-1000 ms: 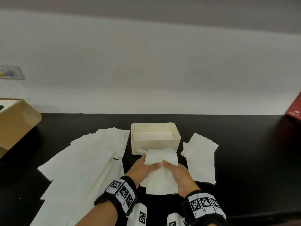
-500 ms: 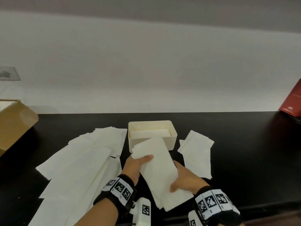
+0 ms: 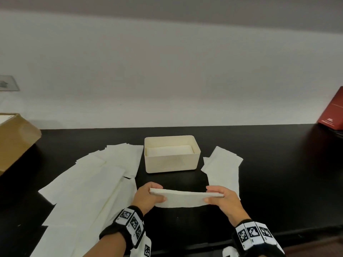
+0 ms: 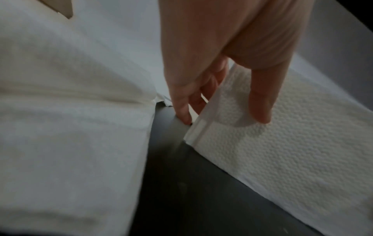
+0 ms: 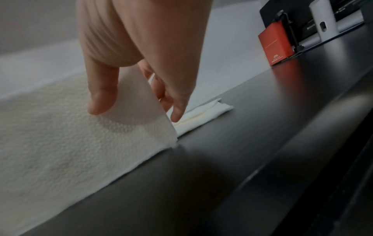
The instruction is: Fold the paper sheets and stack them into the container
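Note:
A folded white paper sheet (image 3: 185, 198) is held crosswise just above the black table, in front of the cream container (image 3: 171, 165). My left hand (image 3: 150, 196) pinches its left end, thumb on the near face and fingers behind (image 4: 260, 102). My right hand (image 3: 220, 199) pinches the right end the same way (image 5: 105, 97). The sheet's lower edge (image 5: 101, 159) hangs down to the table. Folded sheets (image 3: 169, 150) lie stacked inside the container.
Several unfolded sheets (image 3: 89, 184) spread over the table's left side. A smaller pile of sheets (image 3: 221, 168) lies right of the container. A cardboard box (image 3: 15, 140) sits at far left, a red box (image 3: 332, 112) at far right. The table's near edge (image 3: 204, 243) runs below my wrists.
The sheet was lying lengthwise under both hands; I lifted it, turned it crosswise and now hold it by its two ends. The hands moved apart.

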{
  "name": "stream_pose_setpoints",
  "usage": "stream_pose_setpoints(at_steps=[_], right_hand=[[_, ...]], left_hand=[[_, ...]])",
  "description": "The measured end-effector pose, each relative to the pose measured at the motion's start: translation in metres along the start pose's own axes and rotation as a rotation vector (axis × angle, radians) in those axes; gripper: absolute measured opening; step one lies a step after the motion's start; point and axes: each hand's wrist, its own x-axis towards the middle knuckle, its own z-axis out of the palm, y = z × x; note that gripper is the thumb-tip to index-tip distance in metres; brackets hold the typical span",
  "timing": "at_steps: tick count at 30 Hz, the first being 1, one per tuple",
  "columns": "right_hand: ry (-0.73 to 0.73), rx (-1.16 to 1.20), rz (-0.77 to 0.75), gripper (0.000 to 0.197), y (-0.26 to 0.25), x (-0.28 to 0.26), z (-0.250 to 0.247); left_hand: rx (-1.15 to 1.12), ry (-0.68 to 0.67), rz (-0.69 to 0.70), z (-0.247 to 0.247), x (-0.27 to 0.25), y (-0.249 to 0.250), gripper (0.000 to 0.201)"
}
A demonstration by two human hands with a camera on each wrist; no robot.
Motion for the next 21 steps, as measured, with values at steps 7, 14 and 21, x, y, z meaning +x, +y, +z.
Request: stream_pose_setpoints(at_steps=[7, 14, 21], right_hand=[[0.025, 0.024, 0.043, 0.023, 0.004, 0.009, 0.012], [-0.053, -0.021, 0.078, 0.043, 0.006, 0.013, 0.02], [0.006, -0.073, 0.105, 0.043, 0.005, 0.026, 0.017]], left_hand=[[-0.004, -0.01, 0.003, 0.009, 0.003, 0.004, 0.025], [0.066, -0.008, -0.077, 0.008, 0.008, -0.001, 0.048], [0.106, -0.048, -0.069, 0.003, 0.013, 0.001, 0.048]])
